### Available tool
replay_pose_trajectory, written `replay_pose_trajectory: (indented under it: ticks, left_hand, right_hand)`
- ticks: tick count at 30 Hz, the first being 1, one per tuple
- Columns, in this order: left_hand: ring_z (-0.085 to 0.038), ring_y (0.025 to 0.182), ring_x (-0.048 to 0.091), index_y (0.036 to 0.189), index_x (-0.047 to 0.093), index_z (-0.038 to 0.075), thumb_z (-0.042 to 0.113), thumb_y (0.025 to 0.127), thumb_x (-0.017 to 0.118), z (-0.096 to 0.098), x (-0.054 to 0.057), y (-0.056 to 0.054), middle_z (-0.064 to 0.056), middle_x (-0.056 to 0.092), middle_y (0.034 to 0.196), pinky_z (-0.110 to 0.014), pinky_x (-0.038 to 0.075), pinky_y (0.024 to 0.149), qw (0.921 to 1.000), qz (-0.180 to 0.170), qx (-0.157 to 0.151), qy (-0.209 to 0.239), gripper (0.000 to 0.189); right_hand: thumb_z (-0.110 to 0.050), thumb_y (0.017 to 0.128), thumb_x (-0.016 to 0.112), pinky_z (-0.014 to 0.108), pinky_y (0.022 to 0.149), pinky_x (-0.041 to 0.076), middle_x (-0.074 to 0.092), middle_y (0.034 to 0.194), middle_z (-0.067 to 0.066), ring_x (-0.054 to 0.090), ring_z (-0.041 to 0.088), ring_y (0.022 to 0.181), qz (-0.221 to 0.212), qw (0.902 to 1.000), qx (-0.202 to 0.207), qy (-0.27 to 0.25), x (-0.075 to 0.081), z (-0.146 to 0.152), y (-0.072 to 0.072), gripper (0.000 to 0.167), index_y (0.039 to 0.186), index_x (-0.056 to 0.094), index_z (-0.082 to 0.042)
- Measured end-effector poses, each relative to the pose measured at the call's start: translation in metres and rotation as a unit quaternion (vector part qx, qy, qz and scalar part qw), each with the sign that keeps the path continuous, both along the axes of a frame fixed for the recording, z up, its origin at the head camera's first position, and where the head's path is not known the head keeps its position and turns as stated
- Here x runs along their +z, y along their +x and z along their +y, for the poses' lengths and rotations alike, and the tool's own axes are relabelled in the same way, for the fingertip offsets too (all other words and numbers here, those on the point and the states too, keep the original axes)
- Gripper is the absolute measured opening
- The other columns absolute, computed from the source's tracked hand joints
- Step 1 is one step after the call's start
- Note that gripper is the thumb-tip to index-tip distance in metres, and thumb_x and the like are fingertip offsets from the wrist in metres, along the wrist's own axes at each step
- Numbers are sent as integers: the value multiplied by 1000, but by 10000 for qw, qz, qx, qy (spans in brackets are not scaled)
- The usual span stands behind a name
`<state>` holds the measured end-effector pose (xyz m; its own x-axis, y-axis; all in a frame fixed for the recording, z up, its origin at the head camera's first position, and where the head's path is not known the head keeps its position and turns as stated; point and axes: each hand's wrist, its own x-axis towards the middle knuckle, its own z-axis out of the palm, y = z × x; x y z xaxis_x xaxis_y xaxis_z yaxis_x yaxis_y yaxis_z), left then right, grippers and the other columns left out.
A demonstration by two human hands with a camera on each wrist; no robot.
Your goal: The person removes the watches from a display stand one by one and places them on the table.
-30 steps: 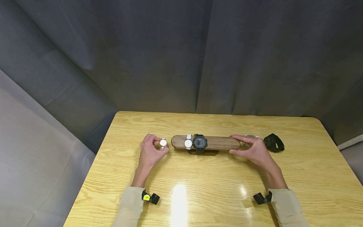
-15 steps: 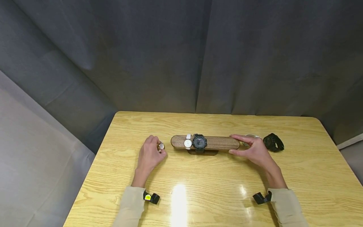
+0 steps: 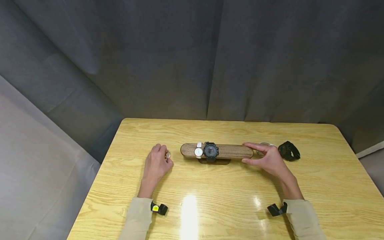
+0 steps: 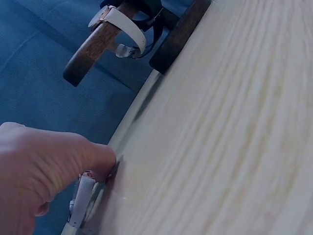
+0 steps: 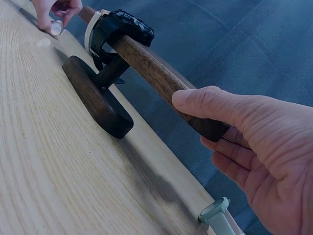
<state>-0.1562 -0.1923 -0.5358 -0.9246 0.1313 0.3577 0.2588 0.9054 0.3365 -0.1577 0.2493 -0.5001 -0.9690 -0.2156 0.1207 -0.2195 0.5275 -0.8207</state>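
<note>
Wooden bar [image 3: 232,151]: long axis 9-to-3 o'clock | my right fingers [image 5: 205,100] clamp its 3-o'clock end | left fingers [image 4: 98,155] pinch small watch [image 3: 168,155]

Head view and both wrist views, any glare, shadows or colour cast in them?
Head view: a white glare streak low on the table, fainter glints to its right, curtain looking grey; left wrist view: the curtain looks bluish, a dark shadow on the table by the watch stand; right wrist view: similar blue tint, a soft shadow stretching from the watch stand toward the pale green watch.
</note>
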Motion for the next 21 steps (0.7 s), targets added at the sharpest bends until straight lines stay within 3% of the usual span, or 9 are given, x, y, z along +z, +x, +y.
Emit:
replay_pose_trajectory:
  ticks: [4,9,16,21]
  left_hand:
    - [-20,78,56,109,71,4,5,78,77,1,4,1,-7,59,94,-33,56,62,9997,-202,74,87,32]
    - [-20,77,55,133,66,6,17,82,81,5,12,2,-9,61,102,-34,54,60,9983,-335,192,440,55]
    - [-14,69,49,130,68,-1,14,90,73,16,23,4,-14,58,88,-25,48,55,9860,23,1,1667,44]
    - [-25,65,50,123,72,-6,5,88,73,26,27,6,-16,54,80,-22,41,53,9723,437,-428,2256,37]
  right_hand:
    - [-31,79,94,36,95,53,70,135,3,60,23,127,3,10000,4,6,0,0,0,59,134,73,-24]
    - [-31,79,94,52,101,52,70,135,5,59,28,129,-32,10000,10,-59,-1,0,-1,59,134,73,-23]
    - [-31,80,93,52,101,52,71,134,5,60,29,128,-15,10000,-18,-27,-1,1,-1,57,133,74,-23]
    - [-31,80,93,56,100,51,70,135,7,59,32,128,-24,9999,36,-94,-1,1,-1,58,134,73,-22]
